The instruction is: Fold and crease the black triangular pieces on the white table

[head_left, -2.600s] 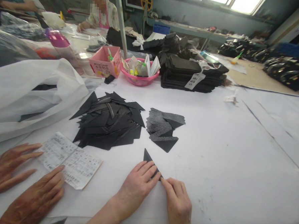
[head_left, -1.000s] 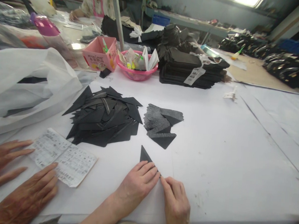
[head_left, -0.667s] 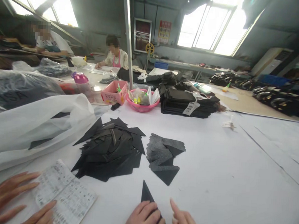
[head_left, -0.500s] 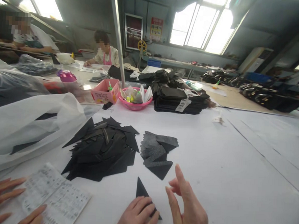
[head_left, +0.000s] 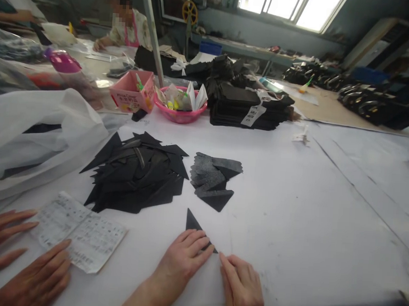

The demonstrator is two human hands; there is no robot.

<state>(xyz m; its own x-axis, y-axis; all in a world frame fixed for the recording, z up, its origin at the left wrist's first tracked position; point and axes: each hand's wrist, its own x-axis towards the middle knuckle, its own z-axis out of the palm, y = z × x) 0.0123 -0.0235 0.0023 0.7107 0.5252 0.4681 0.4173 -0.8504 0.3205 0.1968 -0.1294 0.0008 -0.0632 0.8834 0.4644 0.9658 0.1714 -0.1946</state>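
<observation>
My left hand (head_left: 185, 257) presses a black triangular fabric piece (head_left: 193, 221) onto the white tabletop, its fingers together and covering the middle of the piece. Just to the right, my right hand (head_left: 240, 282) is closed in a pinch beside the piece's lower right tip. Whatever lies between its fingertips is too small to make out. Beyond my hands lies a small fan of grey-and-black pieces (head_left: 213, 176). Left of that is a larger heap of black pieces (head_left: 138, 177).
At lower left another person's hands (head_left: 43, 272) rest at an open notebook (head_left: 83, 238) with handwriting. A white plastic bag (head_left: 79, 119) lies at left. Along the back stand a pink box (head_left: 132, 92), a pink basket (head_left: 181, 115) and a tied black stack (head_left: 234, 109).
My right hand has come down from a raised position with spread fingers to a pinch near the piece's tip. My left hand stays on the piece. The view has tilted downward.
</observation>
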